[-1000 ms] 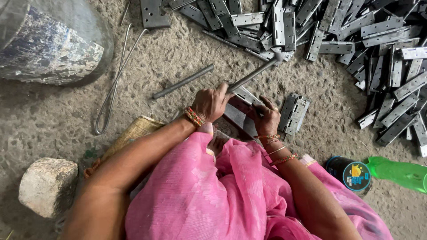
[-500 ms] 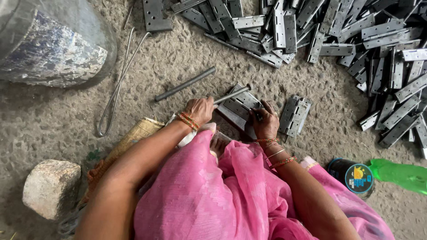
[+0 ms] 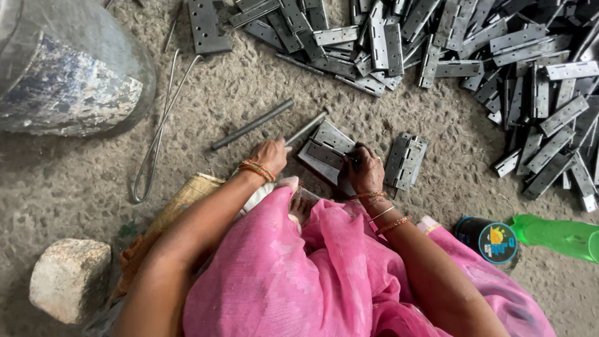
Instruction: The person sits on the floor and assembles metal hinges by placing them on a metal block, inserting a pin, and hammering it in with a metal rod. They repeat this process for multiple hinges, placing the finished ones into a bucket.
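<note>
Hinges under my hands: a small stack of flat grey metal hinge plates [image 3: 327,150] lies on the rough ground between my two hands; the plates are rectangular and dull.
Left hand: my left hand [image 3: 269,156] is closed around the near end of a short grey metal rod [image 3: 306,129], which slants up and away from it to the top edge of the stack.
Right hand: my right hand [image 3: 365,170] is clenched on the right edge of the stack, pressing it down; I think something dark is pinched in the fingers, but the view is too poor to be sure.
Beside the right hand: a second small stack of hinges [image 3: 404,162] lies just to its right, apart from it.
Beyond the hands: a large loose heap of hinges [image 3: 474,56] spreads across the far ground.
Near the left hand: a long metal bar [image 3: 251,125] lies just beyond it, with a bent wire loop [image 3: 156,143] further to its left.
Containers: a clear sack [image 3: 68,68] sits far left of the left hand, filled with something bluish I cannot identify; a green bottle [image 3: 558,236] lies to the right of my right arm, beside a dark round lid [image 3: 486,240].
Stone: a pale block [image 3: 68,278] sits by my left elbow.
</note>
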The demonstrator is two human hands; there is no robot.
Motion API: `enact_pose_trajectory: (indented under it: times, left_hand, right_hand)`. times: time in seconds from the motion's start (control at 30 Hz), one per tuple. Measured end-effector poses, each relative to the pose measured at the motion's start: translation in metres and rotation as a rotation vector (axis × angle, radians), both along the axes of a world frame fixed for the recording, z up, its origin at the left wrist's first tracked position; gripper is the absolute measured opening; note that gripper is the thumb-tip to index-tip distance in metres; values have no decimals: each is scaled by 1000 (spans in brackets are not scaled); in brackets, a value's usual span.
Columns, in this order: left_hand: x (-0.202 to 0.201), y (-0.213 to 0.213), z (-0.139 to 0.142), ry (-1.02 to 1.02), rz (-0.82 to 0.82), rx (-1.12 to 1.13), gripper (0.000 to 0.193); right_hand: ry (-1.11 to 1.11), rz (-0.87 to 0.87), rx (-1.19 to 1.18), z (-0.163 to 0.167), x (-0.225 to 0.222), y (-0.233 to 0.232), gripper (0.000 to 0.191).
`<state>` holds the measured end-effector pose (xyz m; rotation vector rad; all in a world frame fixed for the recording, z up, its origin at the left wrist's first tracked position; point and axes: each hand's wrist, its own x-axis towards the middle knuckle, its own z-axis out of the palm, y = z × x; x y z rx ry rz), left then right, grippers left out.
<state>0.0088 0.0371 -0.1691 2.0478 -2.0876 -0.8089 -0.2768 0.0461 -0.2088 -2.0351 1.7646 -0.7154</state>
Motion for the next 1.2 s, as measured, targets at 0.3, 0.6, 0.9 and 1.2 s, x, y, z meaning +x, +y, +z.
enact_pose_trajectory:
  times: [0.3,0.6,0.9,1.2]
  left_hand:
    - [5,-2,3,-31,65,96,33]
    - [11,0,-5,-29,60,168,36]
    - [10,-1,-12,-68,68,192,37]
    - [10,-1,-11,-63,102,225,42]
  right_hand:
    - [104,96,136,24,-13,-37,53]
    - [-1,-305,326,30,-101,-25,43]
    - [160,-604,633,26,-147,2,58]
    - [205,-656,571,15,-124,-36,114]
